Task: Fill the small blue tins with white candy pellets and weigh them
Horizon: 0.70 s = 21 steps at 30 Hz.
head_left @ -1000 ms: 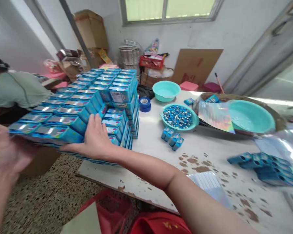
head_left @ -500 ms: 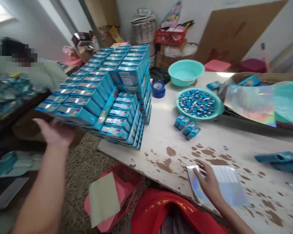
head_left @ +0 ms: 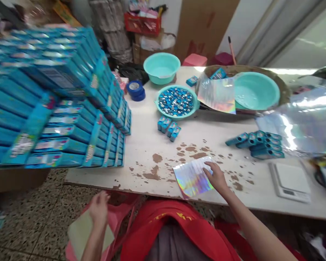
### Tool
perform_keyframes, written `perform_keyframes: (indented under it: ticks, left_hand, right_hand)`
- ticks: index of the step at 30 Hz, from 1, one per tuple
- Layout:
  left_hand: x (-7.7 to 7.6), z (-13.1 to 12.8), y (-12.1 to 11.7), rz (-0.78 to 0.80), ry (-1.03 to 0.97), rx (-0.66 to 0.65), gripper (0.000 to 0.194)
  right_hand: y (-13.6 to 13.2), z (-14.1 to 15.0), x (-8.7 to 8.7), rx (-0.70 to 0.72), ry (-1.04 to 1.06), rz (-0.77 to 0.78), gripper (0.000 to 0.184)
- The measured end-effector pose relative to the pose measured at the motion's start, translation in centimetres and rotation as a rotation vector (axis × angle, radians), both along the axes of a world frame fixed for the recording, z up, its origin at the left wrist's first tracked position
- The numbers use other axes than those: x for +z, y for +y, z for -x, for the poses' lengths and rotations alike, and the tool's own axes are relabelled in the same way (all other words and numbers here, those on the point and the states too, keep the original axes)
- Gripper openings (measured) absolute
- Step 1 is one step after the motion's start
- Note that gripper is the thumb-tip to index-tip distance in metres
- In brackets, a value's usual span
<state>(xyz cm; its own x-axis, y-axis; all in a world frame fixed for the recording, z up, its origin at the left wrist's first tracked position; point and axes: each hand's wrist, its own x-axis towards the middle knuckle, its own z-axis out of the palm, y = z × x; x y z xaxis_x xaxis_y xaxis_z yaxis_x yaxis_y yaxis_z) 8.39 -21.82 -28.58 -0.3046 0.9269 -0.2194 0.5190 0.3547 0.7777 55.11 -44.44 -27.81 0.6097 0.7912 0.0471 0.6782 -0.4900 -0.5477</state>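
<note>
My right hand is over the right edge of a shiny holographic sheet lying near the table's front edge. Its thumb and fingers are apart, the fingertips resting on or just above the sheet. My left hand, a little blurred, hangs in front of the table above a pale board on a pink stool. Its fingers look loosely stretched and hold nothing. To the left rises a large stack of blue printed boxes, packed in rows and layers.
Behind stand a green basin of small blue-and-silver pieces, several small blue boxes, blue tape rolls and another green basin. At right are blue open-ended boxes, a white scale and clear film.
My left hand has come away from the underside of the box stack, moving right and down toward my body. The view has turned right. My right hand stays at the holographic sheet.
</note>
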Motion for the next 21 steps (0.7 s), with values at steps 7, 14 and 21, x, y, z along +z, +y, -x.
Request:
perform_keyframes:
  ticks: [7,14,21]
  left_hand:
    - [-0.5,-20.8,-5.4,0.338,-0.191,-1.019,0.033]
    - [0.8,-30.7,-2.3,-0.043,0.060,-1.035,0.061]
    - [2.3,-36.6,5.4,-0.180,0.398,-0.923,0.104]
  right_hand:
    - [-1.9,-2.2,-0.5,0.058,0.015,0.094,0.032]
    - [-3.5,-1.0,-1.1,0.145,0.057,0.051,0.029]
    - [-4.9,-1.7,-0.4,0.082,0.098,0.024,0.028]
